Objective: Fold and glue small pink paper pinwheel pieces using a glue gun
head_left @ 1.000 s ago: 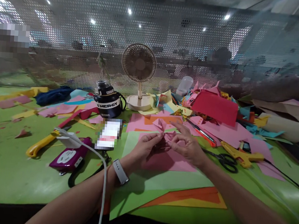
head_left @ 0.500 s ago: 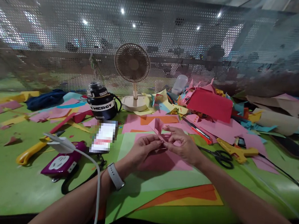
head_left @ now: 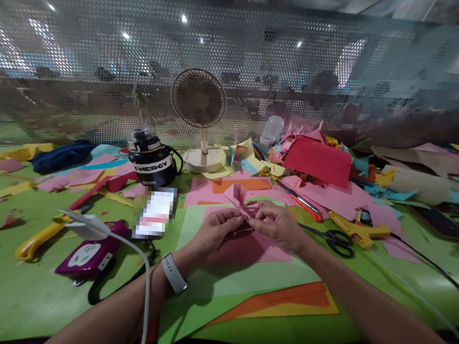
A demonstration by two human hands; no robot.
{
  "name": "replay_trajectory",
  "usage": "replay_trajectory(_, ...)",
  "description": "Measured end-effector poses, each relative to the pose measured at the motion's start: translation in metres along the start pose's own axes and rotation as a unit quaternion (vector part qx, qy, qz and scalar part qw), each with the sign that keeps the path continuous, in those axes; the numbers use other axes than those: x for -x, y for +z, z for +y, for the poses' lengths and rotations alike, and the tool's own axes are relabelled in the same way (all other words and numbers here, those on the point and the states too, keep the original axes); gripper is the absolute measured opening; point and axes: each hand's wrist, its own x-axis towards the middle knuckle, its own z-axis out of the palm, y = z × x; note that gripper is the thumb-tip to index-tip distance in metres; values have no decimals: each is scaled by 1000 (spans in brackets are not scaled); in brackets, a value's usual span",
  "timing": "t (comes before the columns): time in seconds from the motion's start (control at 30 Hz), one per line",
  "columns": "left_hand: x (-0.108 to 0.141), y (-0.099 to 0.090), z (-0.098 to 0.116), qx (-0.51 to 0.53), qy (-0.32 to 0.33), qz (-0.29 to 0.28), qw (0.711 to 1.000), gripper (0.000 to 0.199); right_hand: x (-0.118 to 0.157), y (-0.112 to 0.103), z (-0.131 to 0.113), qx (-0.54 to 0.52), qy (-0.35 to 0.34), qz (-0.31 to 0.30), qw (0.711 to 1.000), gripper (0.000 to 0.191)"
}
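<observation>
The left hand (head_left: 218, 231) and right hand (head_left: 276, 225) share a pinching grip on a folded pink paper (head_left: 236, 194), over a pink sheet (head_left: 265, 251) on the table (head_left: 1, 292); beyond stand a black ENERGY bottle (head_left: 151, 165) and desk fan (head_left: 199, 100).

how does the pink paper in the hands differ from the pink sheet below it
The folded pink paper is creased, with a part sticking up; the pink sheet lies flat.
The folded pink paper is held between the left hand and right hand; the pink sheet rests on a pale green sheet.
The folded pink paper looks smaller than the pink sheet, though fingers hide some of it.
Both are pink.
</observation>
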Motion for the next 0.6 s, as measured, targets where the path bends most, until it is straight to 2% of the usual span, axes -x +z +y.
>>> replay_trajectory(0.6,2,1,0,-14,-9,17,1000,20,-1,-3,-1,2,8,-17,1000,23)
